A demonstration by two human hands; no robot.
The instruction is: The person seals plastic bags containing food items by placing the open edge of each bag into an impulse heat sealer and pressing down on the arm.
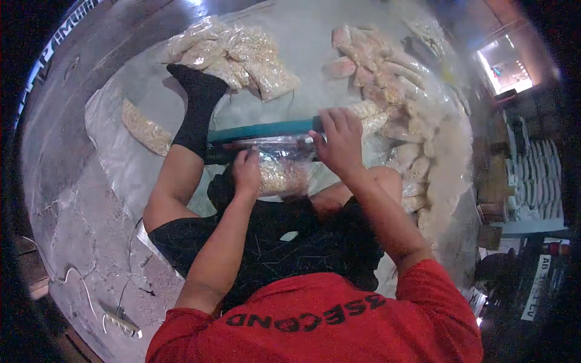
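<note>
Across my lap lies a long teal bar (266,129), part of a dark sealer-like device. A clear plastic bag (281,175) of pale, grainy pieces rests just on my side of it, its upper edge at the device. My left hand (247,172) is closed on the bag's left side near its top. On the right end of the teal bar, my right hand (340,136) rests with thumb and fingers apart, its fingertips over the bar. Whether the bag's top edge lies under the bar is hard to tell.
Filled clear bags (260,57) are piled beyond my foot, and more bags (393,78) lie in a long heap at the right. One bag (145,128) lies left of my leg. A power strip (121,325) and cable are on the floor at lower left.
</note>
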